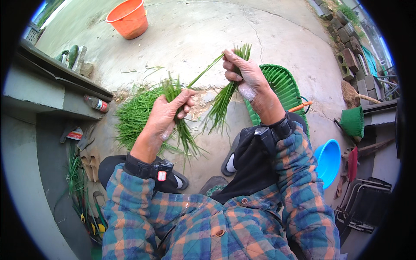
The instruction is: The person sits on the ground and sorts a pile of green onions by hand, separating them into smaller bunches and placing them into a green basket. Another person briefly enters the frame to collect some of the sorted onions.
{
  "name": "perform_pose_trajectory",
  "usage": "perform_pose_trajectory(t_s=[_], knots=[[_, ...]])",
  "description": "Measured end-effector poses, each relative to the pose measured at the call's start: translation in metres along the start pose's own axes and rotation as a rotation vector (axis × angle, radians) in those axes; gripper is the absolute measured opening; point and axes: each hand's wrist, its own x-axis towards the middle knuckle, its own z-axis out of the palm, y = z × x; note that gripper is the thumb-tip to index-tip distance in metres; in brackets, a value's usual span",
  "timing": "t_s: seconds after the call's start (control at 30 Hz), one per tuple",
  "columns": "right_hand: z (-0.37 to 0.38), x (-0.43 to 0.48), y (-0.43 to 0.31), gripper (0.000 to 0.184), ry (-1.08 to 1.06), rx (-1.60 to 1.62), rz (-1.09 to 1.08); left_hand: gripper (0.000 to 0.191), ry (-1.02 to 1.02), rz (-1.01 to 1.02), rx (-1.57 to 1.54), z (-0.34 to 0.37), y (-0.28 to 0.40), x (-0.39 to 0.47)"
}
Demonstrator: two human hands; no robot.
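My left hand (167, 113) is closed around a small bunch of thin green chive-like stalks (188, 138), whose ends hang toward the ground. Higher up and to the right, my right hand (247, 73) grips another bunch of the same stalks (221, 105). A few long strands (205, 71) stretch taut between the fingers of both hands. On the concrete beyond and left of my left hand lies a large loose heap of green stalks (136, 118). Partly hidden behind my right forearm is a green woven plastic basket (279, 78) with an orange handle (299, 106) at its side.
An orange bucket (130, 22) stands farther out. On the left are a plastic bottle (96, 103), gloves (86, 138) and slippers (90, 165). At right are a blue basin (327, 164), a green container (352, 122), a broom (352, 92) and a folding chair (364, 203).
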Motion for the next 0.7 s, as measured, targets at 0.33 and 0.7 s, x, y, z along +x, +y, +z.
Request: perform_pose_trajectory(t_s=[0.33,0.7], knots=[[-0.042,0.009,-0.024,0.008,-0.181,0.742,0.156,0.034,0.186,0.011,-0.027,-0.025,-0.001,-0.001],[-0.026,0.008,-0.013,0.01,-0.302,0.649,0.114,0.034,0.039,0.0,-0.168,-0.011,-0.006,0.005]])
